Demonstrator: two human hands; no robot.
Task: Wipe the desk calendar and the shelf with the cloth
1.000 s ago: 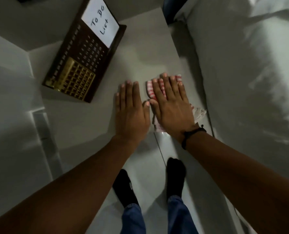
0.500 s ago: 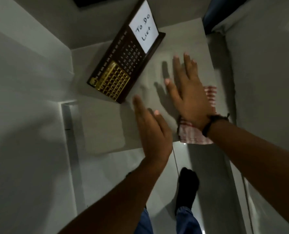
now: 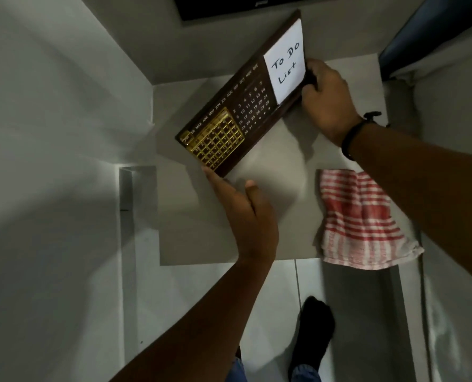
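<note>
The dark wooden desk calendar (image 3: pixel 245 108), with a gold grid and a white "To Do List" note, lies diagonally at the back of the grey shelf (image 3: pixel 201 230). My right hand (image 3: pixel 325 103) is closed around its far right end beside the note. My left hand (image 3: pixel 243 210) is flat and open, fingertips touching the calendar's near left corner. The red-and-white striped cloth (image 3: pixel 361 221) lies loose at the shelf's front right, partly over the edge and partly under my right forearm. Neither hand touches it.
White walls close in the shelf at left and behind. A dark panel (image 3: pixel 243 6) hangs above the back wall. A pale bed surface (image 3: pixel 455 133) runs along the right. My socked foot (image 3: pixel 314 326) stands on the tiled floor below the shelf edge.
Both hands left the shelf surface and the cloth and reached forward to the calendar. My right hand now grips its right end; my left touches its near corner. The cloth stays where it lay.
</note>
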